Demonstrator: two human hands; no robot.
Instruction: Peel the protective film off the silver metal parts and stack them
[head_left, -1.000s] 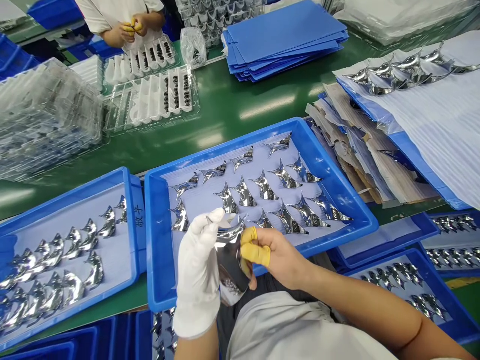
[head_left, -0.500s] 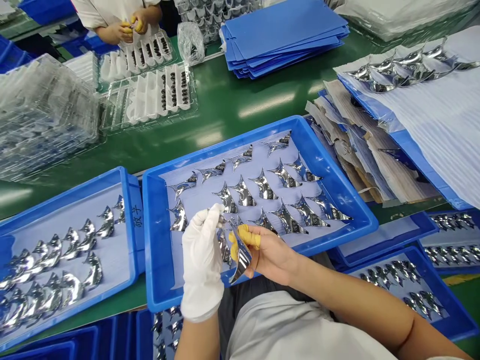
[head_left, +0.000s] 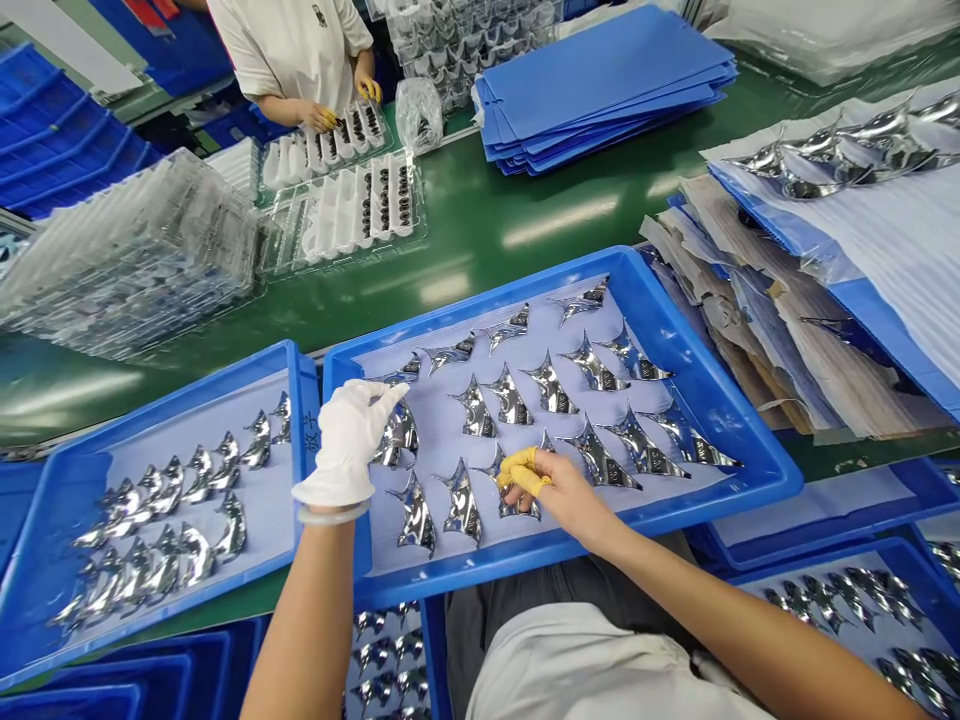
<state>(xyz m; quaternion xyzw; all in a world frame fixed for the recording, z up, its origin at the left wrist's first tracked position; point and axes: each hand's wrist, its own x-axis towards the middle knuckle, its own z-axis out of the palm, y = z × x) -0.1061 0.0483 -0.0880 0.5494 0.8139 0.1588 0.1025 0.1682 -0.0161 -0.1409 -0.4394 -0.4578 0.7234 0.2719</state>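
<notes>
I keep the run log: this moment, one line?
left hand: near pointed chrome piece; right hand: over another chrome piece; blue tray: beneath both

A glossy green bench (head_left: 469,225) crossed the frame. It bore a blue tray (head_left: 769,478) at centre, a second tray (head_left: 301,480) lower left, stacked clear trays (head_left: 142,260) upper left and blue sheets (head_left: 600,85) top centre.

Left hand (head_left: 339,440) and right hand (head_left: 564,488) have parted
The left has moved to a chrome piece (head_left: 403,438) at the tray's (head_left: 480,569) left; the right has lowered to another piece (head_left: 531,512) near the front; the co-worker's hands (head_left: 319,116) have separated
</notes>
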